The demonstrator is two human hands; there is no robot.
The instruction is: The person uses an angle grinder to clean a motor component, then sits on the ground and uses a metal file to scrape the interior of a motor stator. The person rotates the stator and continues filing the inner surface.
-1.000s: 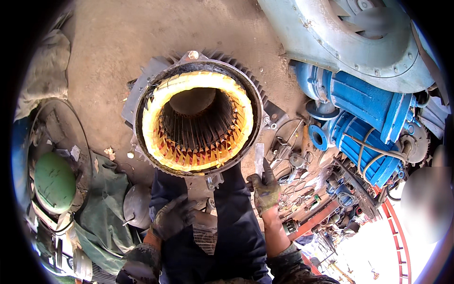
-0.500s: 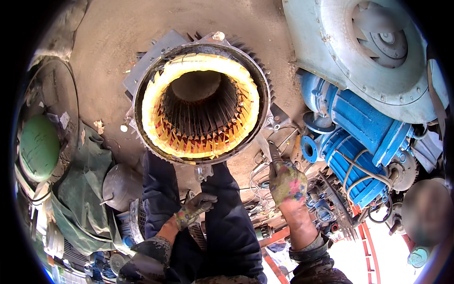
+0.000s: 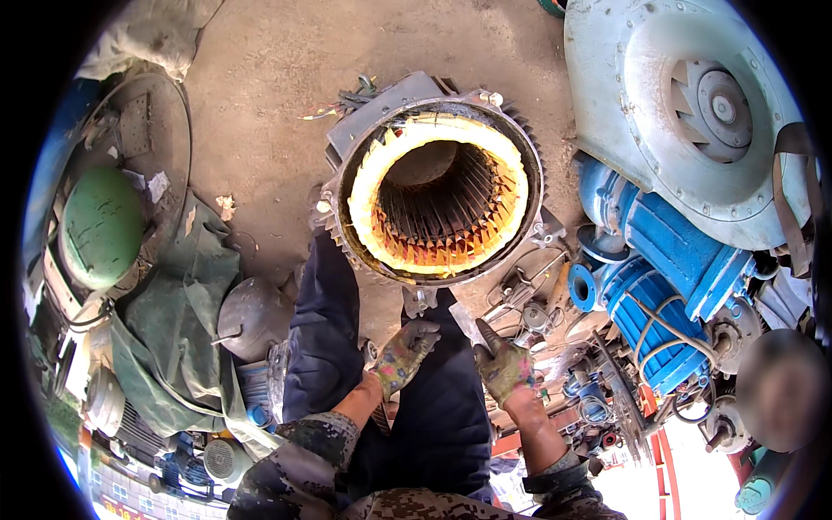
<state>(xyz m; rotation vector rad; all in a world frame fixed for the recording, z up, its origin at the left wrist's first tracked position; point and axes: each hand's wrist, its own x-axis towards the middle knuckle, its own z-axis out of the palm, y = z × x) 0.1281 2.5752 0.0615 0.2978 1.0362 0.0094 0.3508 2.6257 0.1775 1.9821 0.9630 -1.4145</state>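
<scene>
A motor stator [image 3: 530, 143] stands upright before me, its round mouth facing up. Pale yellow-white insulated windings [image 3: 368, 186] ring the bore, with dark slots running down inside. My left hand [image 3: 404, 357], in a flower-patterned work glove, is below the stator's near lug, its fingers loosely bent and nothing visible in them. My right hand [image 3: 506, 371], gloved alike, is closed on a flat scraper-like blade [image 3: 465, 322]. The blade points up and left, just below the stator's rim, apart from it. Its handle is hidden in my palm.
Blue pump motors [image 3: 685, 247] and a large grey fan housing [image 3: 607, 113] stand on the right. Left lie a green dome-shaped part [image 3: 102, 227], a green tarp [image 3: 169, 347] and a grey rounded vessel [image 3: 254, 319]. Cables and tools [image 3: 533, 316] litter the ground right of my legs.
My right hand has drawn the blade down and left, away from the stator's rim. My left hand has risen to the right, closer to it. The whole view has shifted.
</scene>
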